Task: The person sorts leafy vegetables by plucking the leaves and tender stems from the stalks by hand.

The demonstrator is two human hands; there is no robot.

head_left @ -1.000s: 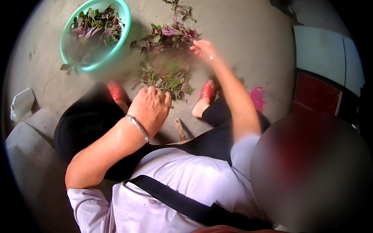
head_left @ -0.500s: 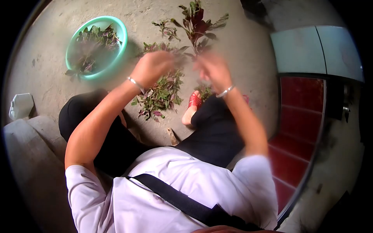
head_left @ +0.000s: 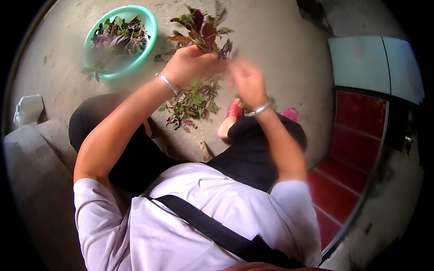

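My left hand [head_left: 192,65] is closed around the base of a leafy amaranth sprig [head_left: 204,34], whose dark red and green leaves fan out above the fingers. Close by on the right is my right hand [head_left: 248,83], its fingers pointing at the sprig's lower end. Motion blur smears those fingers, so whether they grip the stem cannot be made out. Below both hands, a loose pile of picked leaves [head_left: 192,106] lies on the floor. More greens on the floor are partly hidden behind the left hand and the sprig.
A turquoise basin [head_left: 153,40] holding leafy greens stands at the upper left. A whitish plastic container [head_left: 30,109] sits at far left. Red tiles [head_left: 357,135] and a pale tiled block [head_left: 359,63] flank the right side. A pink object [head_left: 290,114] lies beside my right knee.
The sprig has moved left and now rises from my left hand, where before it stood above my right hand. The view has shifted slightly, with the basin higher in the picture.
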